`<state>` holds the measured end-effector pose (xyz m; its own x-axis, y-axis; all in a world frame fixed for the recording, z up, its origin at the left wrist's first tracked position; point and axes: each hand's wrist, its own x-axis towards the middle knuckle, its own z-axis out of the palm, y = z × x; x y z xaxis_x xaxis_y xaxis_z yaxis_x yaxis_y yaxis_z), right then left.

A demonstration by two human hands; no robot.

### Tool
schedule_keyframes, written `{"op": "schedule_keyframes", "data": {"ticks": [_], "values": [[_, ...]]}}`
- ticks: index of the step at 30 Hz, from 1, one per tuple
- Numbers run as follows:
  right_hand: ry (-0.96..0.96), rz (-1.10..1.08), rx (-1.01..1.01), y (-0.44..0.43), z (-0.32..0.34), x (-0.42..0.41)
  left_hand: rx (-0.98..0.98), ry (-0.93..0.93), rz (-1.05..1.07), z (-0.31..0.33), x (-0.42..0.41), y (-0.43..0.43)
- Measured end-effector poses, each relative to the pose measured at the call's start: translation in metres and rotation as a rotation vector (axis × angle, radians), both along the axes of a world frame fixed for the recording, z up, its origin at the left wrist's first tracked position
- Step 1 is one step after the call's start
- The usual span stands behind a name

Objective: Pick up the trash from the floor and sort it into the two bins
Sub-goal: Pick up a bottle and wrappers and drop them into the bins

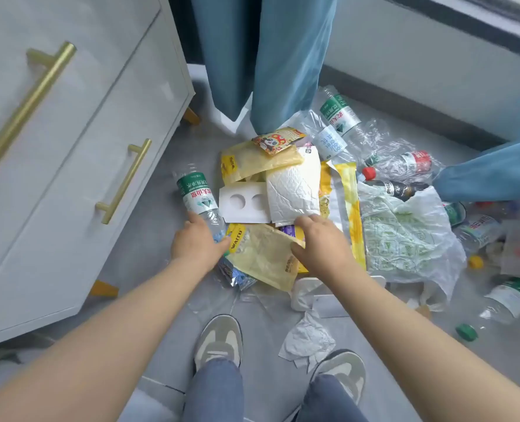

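Trash (292, 190) litters grey floor (149, 239) btw cabinet (70, 147), curtain (283, 56).

Bare grey floor (149, 245) lies open between the white cabinet (79, 166) and the trash pile (283, 190) — a free lane on the left. The blue curtain (270, 65) hangs onto the pile's far edge, and scattered bottles (508, 296) crowd the right side.

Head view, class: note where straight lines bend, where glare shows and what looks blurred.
Head view: the wide lens bows the cabinet edge and gold handles; soft daylight, faint shadows by the left hand gripping the green-label bottle and right hand pinching the yellow mailer; glints on crushed clear bottles; right-edge litter blurred.
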<state>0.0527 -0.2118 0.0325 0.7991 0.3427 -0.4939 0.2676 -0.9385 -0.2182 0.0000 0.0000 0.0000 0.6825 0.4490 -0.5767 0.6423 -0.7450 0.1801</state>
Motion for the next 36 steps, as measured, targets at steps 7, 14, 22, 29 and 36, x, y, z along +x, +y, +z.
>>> {"op": "schedule_keyframes", "data": {"ticks": [7,14,22,29,36], "values": [[-0.137,-0.178,0.062,0.009,-0.029,0.042,-0.016,-0.068,0.147,-0.033,0.021,0.007],[-0.120,-0.373,0.108,0.028,-0.058,0.066,-0.053,-0.117,0.248,-0.054,0.034,0.023],[-0.031,-0.706,0.149,0.027,-0.076,0.053,-0.078,-0.138,0.244,-0.072,0.029,0.020],[-0.062,-0.735,0.429,0.010,-0.052,0.028,-0.090,-0.162,0.267,-0.074,0.025,0.023],[0.210,-0.391,0.374,0.002,-0.050,-0.001,-0.101,-0.165,0.264,-0.072,0.019,0.029]]}}
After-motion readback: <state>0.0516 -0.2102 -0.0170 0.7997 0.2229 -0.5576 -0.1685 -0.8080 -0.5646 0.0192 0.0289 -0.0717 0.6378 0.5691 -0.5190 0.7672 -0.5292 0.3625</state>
